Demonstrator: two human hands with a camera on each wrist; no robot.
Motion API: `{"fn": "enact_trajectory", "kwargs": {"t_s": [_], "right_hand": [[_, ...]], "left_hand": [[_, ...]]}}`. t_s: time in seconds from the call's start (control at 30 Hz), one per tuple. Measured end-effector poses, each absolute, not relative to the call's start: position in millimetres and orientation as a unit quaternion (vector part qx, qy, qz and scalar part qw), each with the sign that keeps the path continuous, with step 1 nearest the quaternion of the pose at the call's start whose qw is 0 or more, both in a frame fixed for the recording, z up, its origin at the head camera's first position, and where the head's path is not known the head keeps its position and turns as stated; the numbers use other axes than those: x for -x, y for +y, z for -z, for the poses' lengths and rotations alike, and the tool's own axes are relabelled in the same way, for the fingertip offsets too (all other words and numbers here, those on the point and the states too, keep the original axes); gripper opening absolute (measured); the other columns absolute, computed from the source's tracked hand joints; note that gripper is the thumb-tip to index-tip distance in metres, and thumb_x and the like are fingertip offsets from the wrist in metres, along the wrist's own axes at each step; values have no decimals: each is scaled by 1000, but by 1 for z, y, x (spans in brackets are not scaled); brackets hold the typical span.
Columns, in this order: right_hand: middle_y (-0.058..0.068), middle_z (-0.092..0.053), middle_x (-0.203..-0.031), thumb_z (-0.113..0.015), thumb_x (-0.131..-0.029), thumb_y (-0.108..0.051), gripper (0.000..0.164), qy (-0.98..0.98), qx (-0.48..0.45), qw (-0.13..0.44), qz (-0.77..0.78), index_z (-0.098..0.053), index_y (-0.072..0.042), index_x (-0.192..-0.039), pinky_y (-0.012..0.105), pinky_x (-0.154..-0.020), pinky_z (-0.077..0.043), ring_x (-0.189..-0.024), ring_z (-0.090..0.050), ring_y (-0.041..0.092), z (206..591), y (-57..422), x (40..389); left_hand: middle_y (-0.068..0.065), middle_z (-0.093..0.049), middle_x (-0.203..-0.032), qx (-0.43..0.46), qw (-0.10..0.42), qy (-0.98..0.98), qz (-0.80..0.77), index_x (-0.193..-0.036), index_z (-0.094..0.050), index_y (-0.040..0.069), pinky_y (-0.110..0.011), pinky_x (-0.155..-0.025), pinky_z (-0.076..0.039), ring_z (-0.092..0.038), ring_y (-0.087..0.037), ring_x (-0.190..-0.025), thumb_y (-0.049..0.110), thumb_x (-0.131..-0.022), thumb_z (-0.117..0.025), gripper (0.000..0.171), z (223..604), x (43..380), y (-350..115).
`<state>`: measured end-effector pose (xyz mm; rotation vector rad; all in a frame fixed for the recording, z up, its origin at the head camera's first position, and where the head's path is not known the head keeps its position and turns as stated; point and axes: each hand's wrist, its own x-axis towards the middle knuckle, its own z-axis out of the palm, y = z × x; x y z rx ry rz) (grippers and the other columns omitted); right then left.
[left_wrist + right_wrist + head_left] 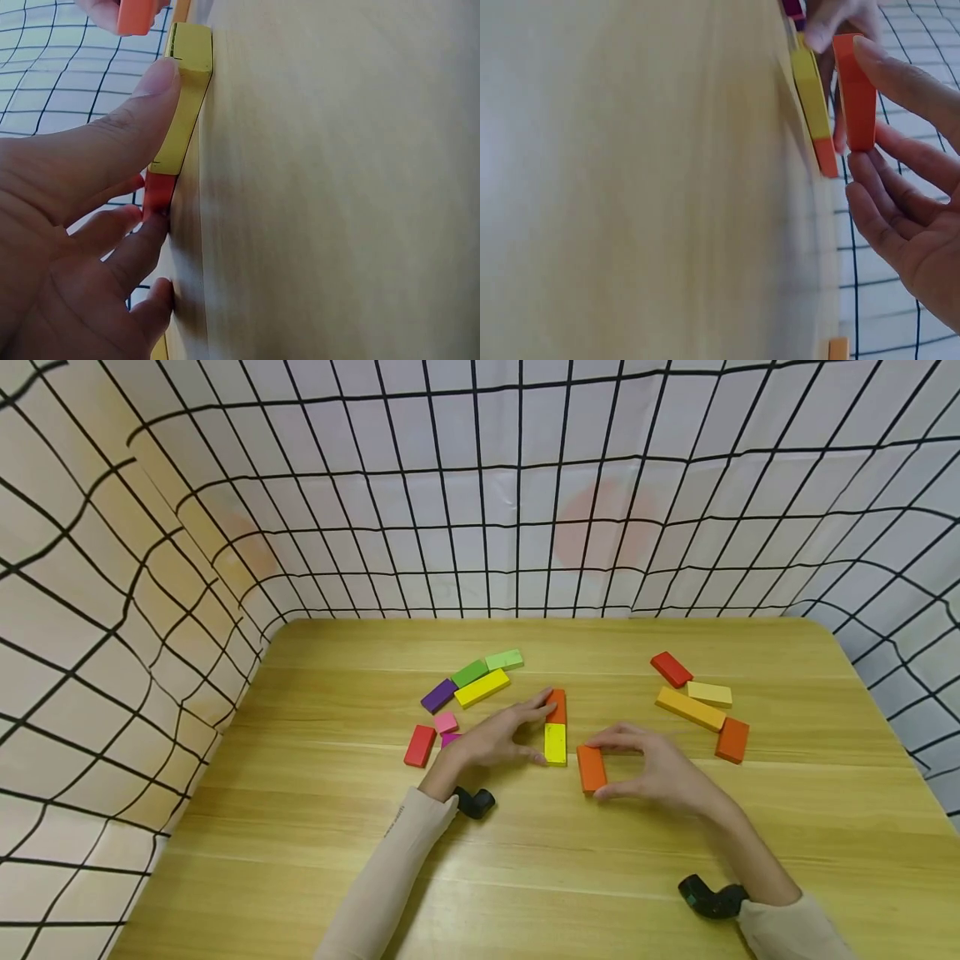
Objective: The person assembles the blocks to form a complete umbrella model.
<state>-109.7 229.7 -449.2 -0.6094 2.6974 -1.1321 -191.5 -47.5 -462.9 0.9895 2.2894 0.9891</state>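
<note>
Two blocks lie end to end on the table, a yellow block (pixel 555 747) nearer and a red-orange block (pixel 558 708) beyond it. The left hand (pixel 491 739) holds this pair lengthwise, thumb at the yellow block's near end and fingers at the red-orange one. Just to the right, the right hand (pixel 663 768) pinches an orange block (pixel 592 770) by its two ends, between thumb and fingers. In the right wrist view that orange block (pixel 856 94) appears raised off the tabletop, apart from the pair.
Left of the pair lie a long yellow block (pixel 482 688), green blocks (pixel 470 673), a purple block (pixel 439 696), pink pieces (pixel 446 722) and a red block (pixel 420 747). At right are a red block (pixel 671 669), yellow-orange blocks (pixel 690 707) and an orange block (pixel 732 740). Black wire grid (pixel 517 493) encloses the table.
</note>
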Motion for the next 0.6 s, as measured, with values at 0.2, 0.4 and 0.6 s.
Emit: {"fn": "enact_trajectory", "kwargs": {"t_s": [0.2,0.4,0.6], "right_hand": [[-2,-67,-127,-94,-74,-39,61,885,209,101,403,-72,-23,-129,53,-102,-49,-120,-60,23,452,213,104],[-3,-66,-127,-94,-74,-38,59,886,205,108,401,-72,-25,-127,54,-104,-49,-121,-60,23,457,202,99],[1,-66,-127,-95,-74,-35,59,890,200,103,397,-73,-20,-127,57,-106,-48,-123,-61,27,462,197,97]], "left_hand": [[-2,-6,-176,-360,227,832,-356,-162,-30,12,-47,-132,-13,-11,-28,-162,21,-94,-76,83,462,191,-48],[-2,-7,-176,-357,230,830,-361,-162,-31,12,-47,-132,-12,-11,-26,-162,20,-94,-76,82,462,191,-48],[-1,-6,-176,-356,231,831,-359,-162,-31,12,-47,-132,-13,-11,-27,-162,21,-95,-75,81,463,191,-48]]}}
